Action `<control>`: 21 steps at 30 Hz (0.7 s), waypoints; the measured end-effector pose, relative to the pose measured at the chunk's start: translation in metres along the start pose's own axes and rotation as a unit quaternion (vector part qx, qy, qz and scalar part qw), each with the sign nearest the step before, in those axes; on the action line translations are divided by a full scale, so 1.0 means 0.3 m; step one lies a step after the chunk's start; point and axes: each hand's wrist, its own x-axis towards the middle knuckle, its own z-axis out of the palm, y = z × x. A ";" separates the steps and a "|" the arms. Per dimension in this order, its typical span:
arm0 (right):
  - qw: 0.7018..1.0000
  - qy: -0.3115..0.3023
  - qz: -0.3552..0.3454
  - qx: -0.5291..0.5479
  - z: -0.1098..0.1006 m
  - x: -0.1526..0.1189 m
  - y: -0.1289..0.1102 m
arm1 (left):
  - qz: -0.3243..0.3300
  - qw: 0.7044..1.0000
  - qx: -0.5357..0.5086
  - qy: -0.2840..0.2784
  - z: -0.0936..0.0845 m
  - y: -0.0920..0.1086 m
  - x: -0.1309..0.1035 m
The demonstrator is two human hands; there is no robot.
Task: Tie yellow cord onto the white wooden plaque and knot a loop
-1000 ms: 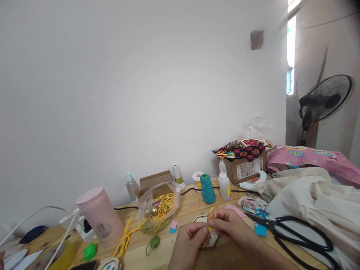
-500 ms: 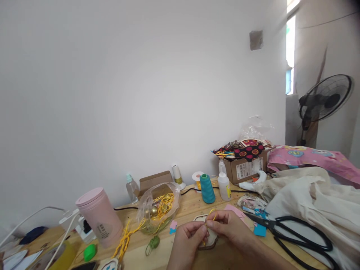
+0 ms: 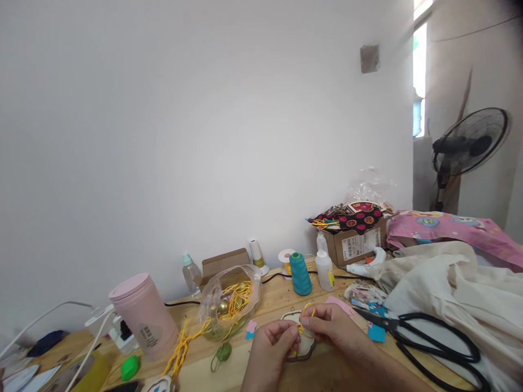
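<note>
Both my hands work close together over the table's front. My left hand (image 3: 274, 344) pinches a piece of yellow cord between thumb and fingers. Just to its right, my right hand (image 3: 327, 322) pinches the same yellow cord (image 3: 309, 309), a loop of which sticks up above the fingertips. Beneath them lies a cream-coloured, scallop-edged frame (image 3: 303, 356) with a darker rim and a small loop at its top; the hands partly cover it. A teal thread cone (image 3: 301, 275) stands behind the hands. Large black scissors (image 3: 429, 337) lie to the right of my right hand.
A clear plastic bag (image 3: 229, 299) holds yellow cord and gold beads. Left of it stand a pink tumbler (image 3: 143, 316) and a green lump (image 3: 129, 367). Green thread (image 3: 223, 353) lies nearer. A white glue bottle (image 3: 325, 270), a full cardboard box (image 3: 355, 242) and cream cloth (image 3: 445, 283) occupy the right.
The hands have moved slightly apart at the fingertips, showing more of the yellow cord and the frame beneath. The whole view has shifted a little.
</note>
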 end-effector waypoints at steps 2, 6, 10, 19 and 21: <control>1.000 -0.002 -0.006 0.008 -0.001 -0.001 0.002 | 0.003 1.000 0.000 0.002 0.002 0.006 -0.001; 1.000 -0.026 -0.010 -0.003 -0.011 0.007 0.020 | 0.010 1.000 -0.013 0.001 -0.002 0.009 -0.001; 0.995 -0.011 -0.038 -0.092 -0.019 0.016 0.035 | 0.010 1.000 -0.016 -0.003 -0.004 0.010 -0.004; 0.983 -0.023 -0.120 -0.137 -0.005 0.004 -0.003 | -0.004 1.000 -0.002 -0.002 -0.006 -0.001 -0.001; 0.985 -0.016 -0.111 -0.131 -0.005 0.005 0.000 | -0.006 1.000 -0.008 -0.001 -0.008 -0.006 0.001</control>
